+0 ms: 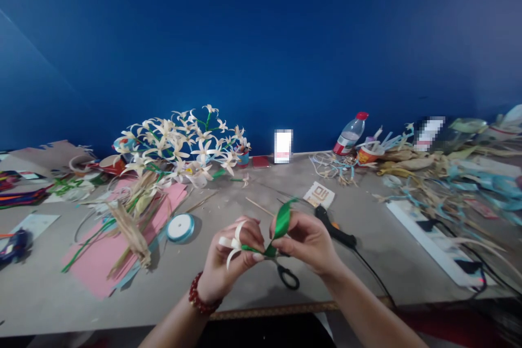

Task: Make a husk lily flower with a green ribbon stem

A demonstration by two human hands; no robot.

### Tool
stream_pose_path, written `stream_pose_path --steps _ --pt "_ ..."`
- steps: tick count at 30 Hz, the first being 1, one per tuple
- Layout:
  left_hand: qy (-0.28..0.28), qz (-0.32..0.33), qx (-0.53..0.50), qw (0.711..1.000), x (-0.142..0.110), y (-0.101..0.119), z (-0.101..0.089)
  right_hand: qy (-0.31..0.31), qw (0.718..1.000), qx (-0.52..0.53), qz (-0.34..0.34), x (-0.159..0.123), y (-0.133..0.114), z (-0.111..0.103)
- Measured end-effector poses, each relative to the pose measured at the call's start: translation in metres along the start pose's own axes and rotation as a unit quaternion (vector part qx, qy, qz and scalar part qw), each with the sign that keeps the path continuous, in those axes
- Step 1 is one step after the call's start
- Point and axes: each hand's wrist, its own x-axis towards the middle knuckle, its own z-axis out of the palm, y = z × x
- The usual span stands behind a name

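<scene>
In the middle of the head view, my left hand [232, 250] pinches the green stem of a white artificial flower [233, 243], its curled petals pointing left. My right hand [310, 242] is closed on a green ribbon [282, 220], whose free end sticks up between the hands. The ribbon's lower part meets the flower's stem at my left fingertips; how far it is wrapped is hidden by the fingers. Below my right hand lies a pair of scissors [289, 277] with one dark handle loop showing. A black glue gun [336, 230] rests just beyond my right hand.
Many white flowers [179, 144] stand at the back left. Pink paper [92, 263] with dried husks and a blue ribbon spool [180, 228] lie to the left. A power strip [432, 244], cords, a tilted bottle [350, 135] and heaped fibre strips are on the right.
</scene>
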Motion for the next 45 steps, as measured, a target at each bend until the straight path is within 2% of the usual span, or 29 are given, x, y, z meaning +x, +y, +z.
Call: stream_pose_path --steps 5,9,15,18,23,26,29,33,36,39,45 --pt "0.039 -0.037 -0.095 0.994 -0.009 -0.011 0.006 0.046 0.988 0.122 0.08 -0.003 0.012 0.012" --pt "0.07 -0.034 -0.123 0.989 -0.013 -0.015 0.01 0.086 0.973 0.18 0.121 -0.008 0.019 0.024" --pt "0.084 -0.01 -0.111 0.99 -0.014 -0.017 0.009 0.099 0.968 0.19 0.132 -0.011 0.025 0.032" --pt "0.092 -0.022 -0.118 0.988 -0.014 -0.017 0.009 0.102 0.967 0.186 0.139 -0.012 0.027 0.033" --pt "0.094 -0.05 -0.158 0.982 -0.012 -0.013 0.012 0.114 0.975 0.159 0.103 -0.012 0.026 0.034" --pt "0.108 -0.06 -0.163 0.979 -0.013 -0.013 0.013 0.119 0.976 0.147 0.109 -0.011 0.026 0.034" --pt "0.124 -0.051 -0.147 0.98 -0.015 -0.017 0.012 0.122 0.975 0.139 0.12 -0.011 0.026 0.034" --pt "0.113 -0.031 -0.139 0.983 -0.018 -0.022 0.008 0.107 0.972 0.163 0.13 -0.01 0.025 0.035" --pt "0.104 -0.035 -0.15 0.983 -0.016 -0.024 0.006 0.098 0.961 0.205 0.156 -0.008 0.023 0.037" --pt "0.096 -0.03 -0.15 0.984 -0.015 -0.024 0.005 0.082 0.942 0.25 0.21 -0.007 0.02 0.038" --pt "0.08 -0.001 -0.084 0.993 -0.014 -0.027 0.003 0.022 0.881 0.351 0.318 -0.011 0.017 0.038"
